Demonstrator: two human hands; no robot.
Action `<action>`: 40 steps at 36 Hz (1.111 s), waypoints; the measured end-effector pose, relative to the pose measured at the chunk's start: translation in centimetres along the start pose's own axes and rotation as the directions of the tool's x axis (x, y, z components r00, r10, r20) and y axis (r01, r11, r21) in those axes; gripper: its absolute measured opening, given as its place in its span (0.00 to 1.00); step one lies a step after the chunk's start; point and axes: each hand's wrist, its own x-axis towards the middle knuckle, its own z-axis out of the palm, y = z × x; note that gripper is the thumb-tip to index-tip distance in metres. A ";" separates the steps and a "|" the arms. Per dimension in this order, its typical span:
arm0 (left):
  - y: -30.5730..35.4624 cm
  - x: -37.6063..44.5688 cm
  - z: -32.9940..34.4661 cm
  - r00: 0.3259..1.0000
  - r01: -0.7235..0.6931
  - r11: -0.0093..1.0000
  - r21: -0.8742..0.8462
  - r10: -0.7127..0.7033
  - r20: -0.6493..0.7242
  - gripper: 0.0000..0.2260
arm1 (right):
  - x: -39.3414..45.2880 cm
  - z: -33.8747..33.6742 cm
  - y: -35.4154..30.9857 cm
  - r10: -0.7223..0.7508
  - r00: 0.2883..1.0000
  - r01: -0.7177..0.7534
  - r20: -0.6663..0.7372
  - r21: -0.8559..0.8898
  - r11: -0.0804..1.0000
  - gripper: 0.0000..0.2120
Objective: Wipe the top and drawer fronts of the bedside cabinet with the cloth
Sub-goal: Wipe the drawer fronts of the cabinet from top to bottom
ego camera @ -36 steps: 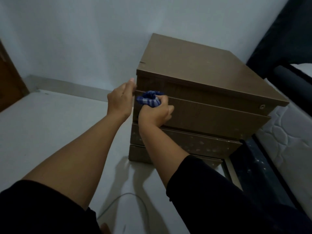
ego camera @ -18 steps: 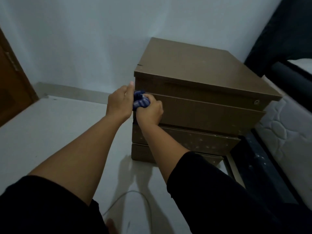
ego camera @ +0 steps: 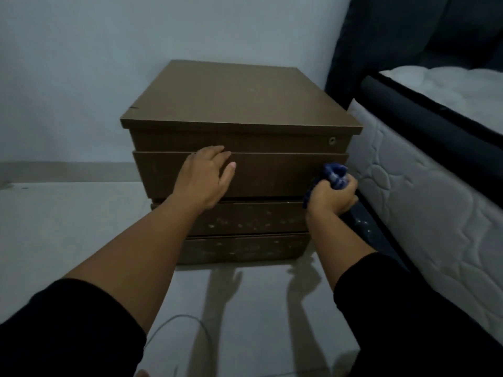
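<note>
The brown bedside cabinet [ego camera: 239,104] stands against the wall, its drawer fronts facing me. My left hand [ego camera: 204,178] rests flat and open on the second drawer front [ego camera: 272,172], fingers over its top edge. My right hand [ego camera: 333,197] is closed around a bunched blue striped cloth [ego camera: 333,174] at the right end of that same drawer front. The two lower drawer fronts [ego camera: 245,217] show pale dust specks.
A bed with a white quilted mattress [ego camera: 424,191] and dark frame [ego camera: 362,224] stands close on the right of the cabinet. Pale floor [ego camera: 68,235] stretches left and toward me. A thin cable [ego camera: 174,322] lies on the floor near my legs.
My right hand has swept the cloth from the left end of the drawer front to its right end. My left hand moved from the cabinet's left edge onto the drawer front. The view shifted left.
</note>
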 end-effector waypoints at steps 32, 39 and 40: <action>-8.3 -1.9 -3.5 0.973 0.189 0.982 0.017 -0.185 -0.137 0.23 | -11.5 8.6 4.4 0.141 0.937 -0.127 0.320 -0.065 0.990 0.13; -10.7 -2.3 -5.4 0.838 0.486 0.769 -0.416 -0.545 -0.028 0.24 | -18.4 11.9 4.3 0.155 0.884 -0.140 0.441 -0.065 0.988 0.12; -10.9 -2.1 -5.4 0.832 0.496 0.741 -0.453 -0.555 0.004 0.24 | -19.3 12.3 4.3 0.157 0.880 -0.143 0.449 -0.064 0.988 0.12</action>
